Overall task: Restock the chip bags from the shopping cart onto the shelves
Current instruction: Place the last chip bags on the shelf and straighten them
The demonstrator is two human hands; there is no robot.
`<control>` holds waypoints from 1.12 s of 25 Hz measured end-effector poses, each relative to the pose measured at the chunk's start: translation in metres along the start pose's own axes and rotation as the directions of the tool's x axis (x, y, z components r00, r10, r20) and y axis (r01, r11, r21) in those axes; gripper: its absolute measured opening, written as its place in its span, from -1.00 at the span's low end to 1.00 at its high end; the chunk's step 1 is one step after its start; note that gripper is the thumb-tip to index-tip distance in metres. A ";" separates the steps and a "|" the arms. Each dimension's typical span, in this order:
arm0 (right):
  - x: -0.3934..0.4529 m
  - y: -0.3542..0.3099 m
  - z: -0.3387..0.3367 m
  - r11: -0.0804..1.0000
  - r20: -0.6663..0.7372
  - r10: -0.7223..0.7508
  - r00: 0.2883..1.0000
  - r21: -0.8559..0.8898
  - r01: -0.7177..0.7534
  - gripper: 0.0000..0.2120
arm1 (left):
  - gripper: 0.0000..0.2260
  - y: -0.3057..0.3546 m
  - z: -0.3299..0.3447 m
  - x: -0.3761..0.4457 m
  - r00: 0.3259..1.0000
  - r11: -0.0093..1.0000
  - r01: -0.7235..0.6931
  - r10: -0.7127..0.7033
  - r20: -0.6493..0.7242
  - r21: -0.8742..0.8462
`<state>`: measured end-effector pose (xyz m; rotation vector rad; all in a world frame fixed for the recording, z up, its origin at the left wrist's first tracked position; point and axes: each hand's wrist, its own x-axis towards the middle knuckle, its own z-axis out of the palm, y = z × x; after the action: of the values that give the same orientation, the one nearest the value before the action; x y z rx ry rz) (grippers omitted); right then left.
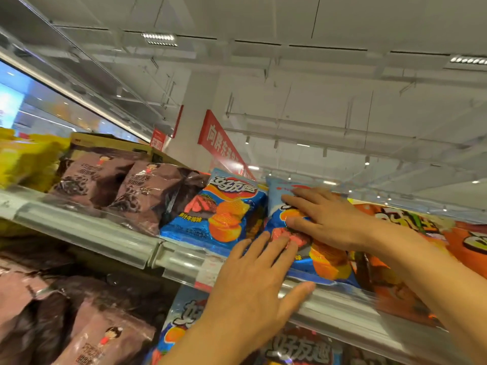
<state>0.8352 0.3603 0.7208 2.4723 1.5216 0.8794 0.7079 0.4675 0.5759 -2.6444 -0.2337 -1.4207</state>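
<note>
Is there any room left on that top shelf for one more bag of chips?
Hardly any. The top shelf is packed: yellow bags, brown bags, a blue chip bag, the blue chip bag under both hands, then orange bags. Open space shows only above the bags.

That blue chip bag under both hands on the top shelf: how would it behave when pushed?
The blue chip bag looks puffed, so probably light and yielding under the right hand and left hand. Its glossy film likely slides easily. It overhangs the shelf edge, so it might tip forward.
</note>
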 end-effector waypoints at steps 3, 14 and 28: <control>0.006 -0.003 0.005 0.996 0.019 0.074 0.997 -0.042 -0.073 -0.34 | -0.45 -0.002 -0.001 -0.010 0.995 0.999 -0.023 0.027 -0.095 0.044; 0.007 -0.032 -0.001 1.000 -0.059 0.001 0.998 -0.023 -0.002 -0.21 | -0.51 -0.103 -0.050 0.013 0.883 0.887 0.461 -0.459 0.094 -0.001; -0.018 -0.003 0.003 0.990 -0.219 0.084 0.972 0.131 -0.056 -0.21 | -0.40 -0.019 -0.042 0.004 0.996 0.990 0.041 -0.051 -0.070 -0.132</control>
<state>0.8289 0.3470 0.7096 2.6043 1.6105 1.1451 0.6716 0.4782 0.6030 -2.6985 -0.2022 -1.5963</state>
